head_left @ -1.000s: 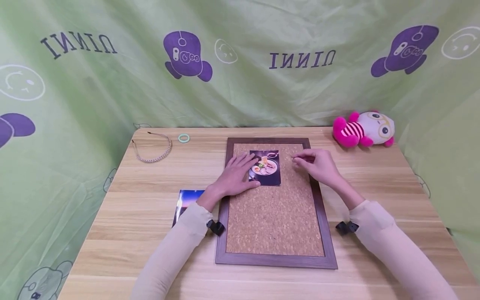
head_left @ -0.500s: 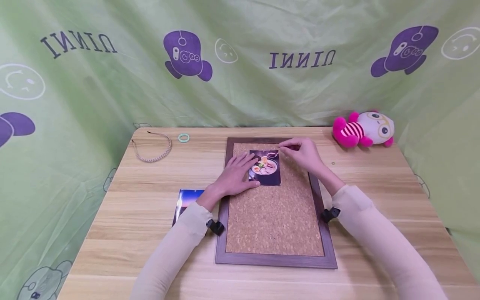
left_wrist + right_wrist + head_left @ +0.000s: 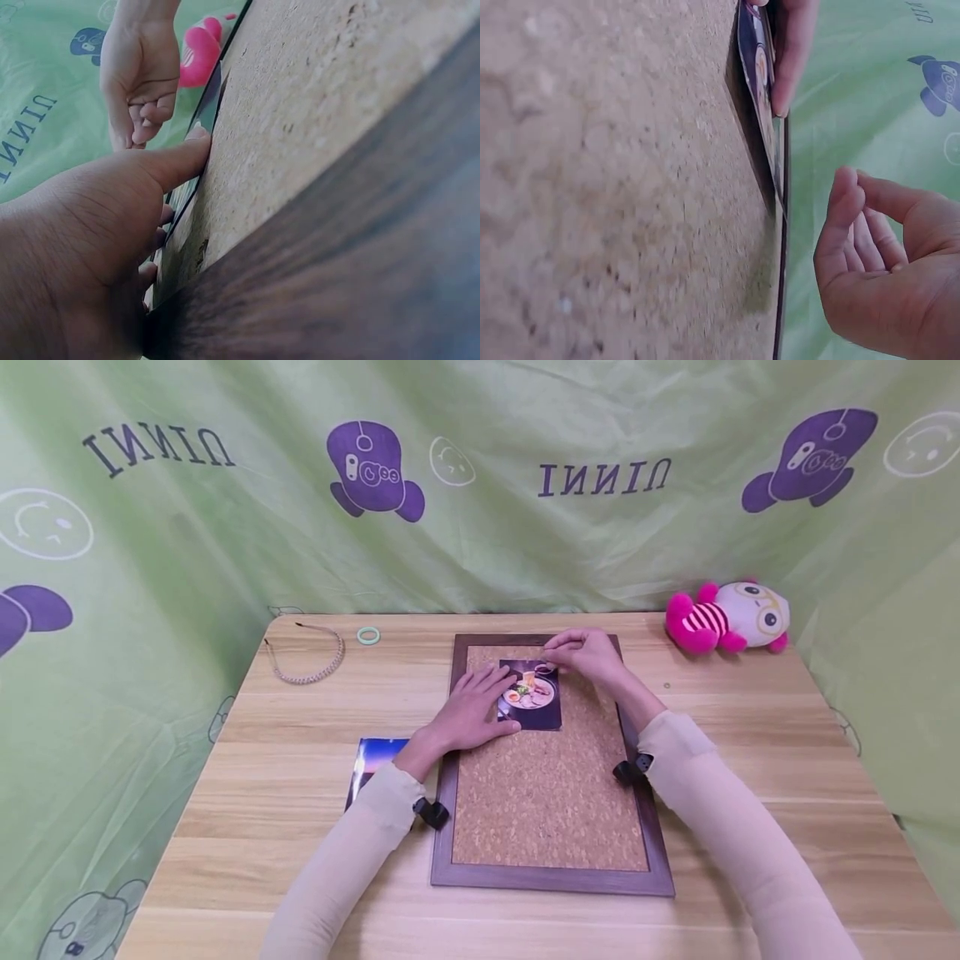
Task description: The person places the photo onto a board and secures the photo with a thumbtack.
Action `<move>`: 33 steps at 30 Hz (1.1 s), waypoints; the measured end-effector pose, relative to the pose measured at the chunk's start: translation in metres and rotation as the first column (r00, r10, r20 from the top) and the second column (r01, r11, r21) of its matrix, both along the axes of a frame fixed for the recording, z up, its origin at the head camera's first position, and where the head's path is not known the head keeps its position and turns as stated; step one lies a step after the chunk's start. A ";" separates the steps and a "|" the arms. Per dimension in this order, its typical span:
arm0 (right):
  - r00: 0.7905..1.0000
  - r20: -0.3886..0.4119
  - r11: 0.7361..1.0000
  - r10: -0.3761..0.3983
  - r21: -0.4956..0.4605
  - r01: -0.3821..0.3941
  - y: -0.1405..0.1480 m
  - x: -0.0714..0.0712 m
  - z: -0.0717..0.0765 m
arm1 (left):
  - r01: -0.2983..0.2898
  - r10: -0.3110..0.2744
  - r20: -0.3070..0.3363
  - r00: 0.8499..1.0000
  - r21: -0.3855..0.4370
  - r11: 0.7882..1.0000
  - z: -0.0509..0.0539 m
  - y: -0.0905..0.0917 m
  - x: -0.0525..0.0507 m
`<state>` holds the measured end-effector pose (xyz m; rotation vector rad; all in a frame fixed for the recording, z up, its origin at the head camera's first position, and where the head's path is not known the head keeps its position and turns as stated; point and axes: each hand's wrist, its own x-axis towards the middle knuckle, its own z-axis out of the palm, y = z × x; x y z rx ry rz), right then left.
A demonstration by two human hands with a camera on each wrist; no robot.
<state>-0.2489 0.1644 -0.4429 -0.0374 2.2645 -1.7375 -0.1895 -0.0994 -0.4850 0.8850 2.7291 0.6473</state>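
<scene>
A photo of a noodle bowl (image 3: 536, 714) lies on the upper part of a framed cork board (image 3: 547, 802). My left hand (image 3: 472, 710) rests with spread fingers on its left side, thumb by the lower edge; the left wrist view shows this hand (image 3: 97, 225) at the photo's rim. Over the photo's top right corner is my right hand (image 3: 588, 656), thumb and forefinger pinched on something tiny, too small to identify. In the right wrist view, the right hand (image 3: 900, 262) is above the board and the photo (image 3: 761, 82) bows up from the cork.
A second photo (image 3: 375, 756), blue and purple, lies left of the board, partly under the left arm. At the back left are a headband (image 3: 311, 679) and a green ring (image 3: 368, 636). A pink and white plush toy (image 3: 727, 620) lies at the back right.
My right hand has moved left from the board's right side to the photo's top right corner, its fingertips still pinched. My left hand has stayed in place.
</scene>
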 end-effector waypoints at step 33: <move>0.993 0.115 0.985 0.013 0.167 -0.033 -0.031 -0.020 -0.012 | 0.005 -0.005 0.007 1.000 -0.008 1.000 0.002 0.000 0.000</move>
